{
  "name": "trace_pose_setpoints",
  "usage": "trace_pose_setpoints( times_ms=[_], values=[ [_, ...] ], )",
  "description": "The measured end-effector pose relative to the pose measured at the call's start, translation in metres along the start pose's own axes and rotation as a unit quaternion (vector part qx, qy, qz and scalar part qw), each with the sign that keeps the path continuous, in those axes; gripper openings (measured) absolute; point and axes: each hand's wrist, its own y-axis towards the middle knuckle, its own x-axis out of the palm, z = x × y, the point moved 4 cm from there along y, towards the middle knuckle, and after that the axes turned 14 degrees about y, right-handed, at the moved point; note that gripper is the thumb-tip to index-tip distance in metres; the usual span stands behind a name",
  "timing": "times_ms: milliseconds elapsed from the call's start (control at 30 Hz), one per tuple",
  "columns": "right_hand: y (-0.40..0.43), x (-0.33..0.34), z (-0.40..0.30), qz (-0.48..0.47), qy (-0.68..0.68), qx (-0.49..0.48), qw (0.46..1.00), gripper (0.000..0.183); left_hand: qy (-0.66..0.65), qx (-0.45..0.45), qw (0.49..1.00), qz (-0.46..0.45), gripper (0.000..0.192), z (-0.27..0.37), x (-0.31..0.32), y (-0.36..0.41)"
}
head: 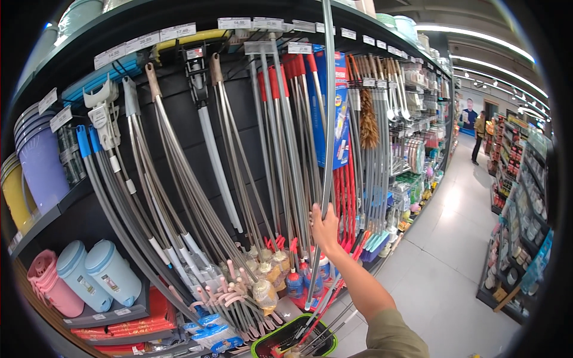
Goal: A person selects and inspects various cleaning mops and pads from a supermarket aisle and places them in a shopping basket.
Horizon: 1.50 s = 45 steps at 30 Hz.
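My right hand point(325, 226) is closed around a long metal pole point(330, 112). The pole stands nearly upright, runs out past the top edge, and its lower tip hangs just above a shopping basket point(274, 335) with a green rim. Red and grey poles lean out of that basket. Behind the hand, red-capped metal handles point(299, 67) hang in a row, beside a blue packaged box point(319, 116). Wrapped mop heads point(294, 284) in blue and red are below them. My left hand is out of view.
Many mops and handles point(179, 179) hang along the shelf wall at left. Blue lidded bins point(112, 273) and a pink bucket point(49, 282) sit on a low shelf. A tiled aisle point(429, 264) runs right, with a facing shelf point(515, 250) and a person point(479, 134) standing far off.
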Motion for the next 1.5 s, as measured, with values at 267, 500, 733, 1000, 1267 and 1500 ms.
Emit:
trace_pose_setpoints(
  times_ms=[267, 500, 733, 1000, 1267, 1500],
  values=[
    [-0.145, -0.103, 0.006, -0.036, -0.075, 0.105, 0.991, 0.047, -0.100, 0.287, 0.947, 0.105, 0.031, 0.082, -0.053, 0.122],
    [-0.312, -0.231, 0.068, -0.142, -0.243, 0.151, 0.948, 0.041, -0.238, 0.521, 0.819, 0.018, 0.049, 0.292, -0.189, 0.032],
    [-0.414, -0.297, 0.069, -0.136, -0.315, 0.148, 0.928, 0.031, -0.408, 0.585, 0.695, -0.090, 0.063, 0.384, -0.189, -0.027],
    [-0.452, -0.313, 0.039, -0.103, -0.308, 0.101, 0.940, 0.015, -0.435, 0.500, 0.738, -0.127, 0.041, 0.383, -0.140, -0.034],
    [-0.422, -0.262, -0.003, -0.108, -0.220, 0.128, 0.961, 0.022, -0.402, 0.445, 0.798, 0.064, 0.032, 0.366, -0.145, -0.019],
    [-0.398, -0.252, -0.019, -0.128, -0.253, 0.122, 0.951, 0.023, -0.413, 0.409, 0.809, 0.085, 0.033, 0.340, -0.164, -0.019]
  ],
)
